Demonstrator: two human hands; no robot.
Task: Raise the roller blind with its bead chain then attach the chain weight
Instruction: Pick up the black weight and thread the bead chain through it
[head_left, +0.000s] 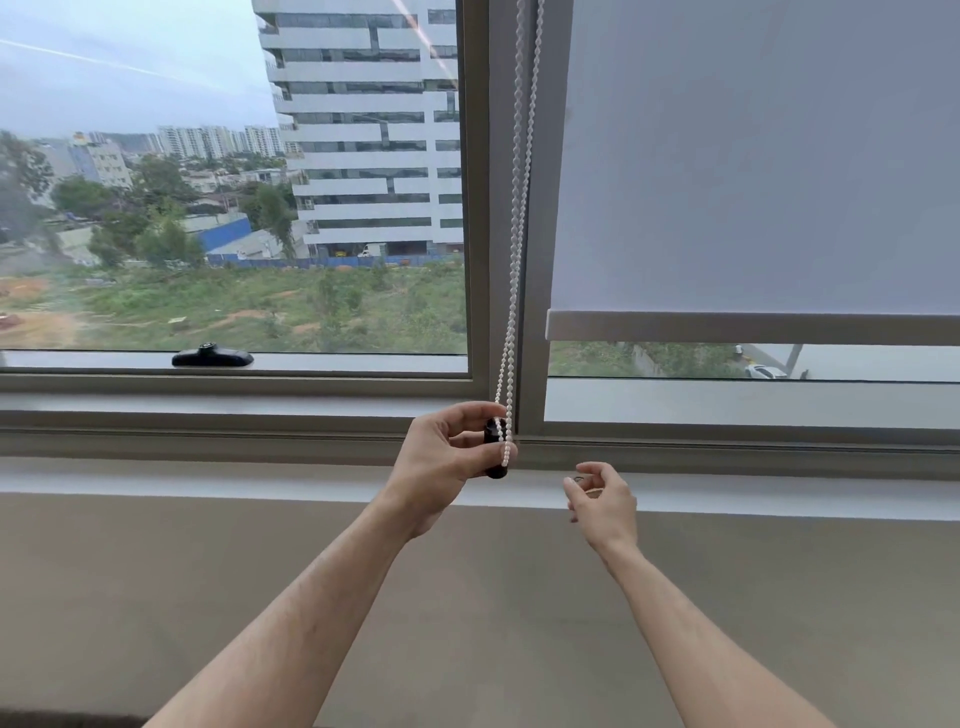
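A grey roller blind (753, 166) covers most of the right window pane, and its bottom bar (753, 328) hangs a little above the sill. The white bead chain (519, 208) runs down in two strands along the window post. My left hand (447, 462) pinches the chain's bottom loop together with a small black chain weight (493, 452). My right hand (602, 499) hovers to the right and slightly lower, apart from the chain. Its fingers are loosely curled, and a small dark piece shows between the fingertips, too small to identify.
The window post (498, 291) stands between the two panes. A black window handle (212, 357) lies on the left frame's lower rail. A white sill ledge (260, 480) runs across below the frames, with a plain beige wall (208, 582) under it.
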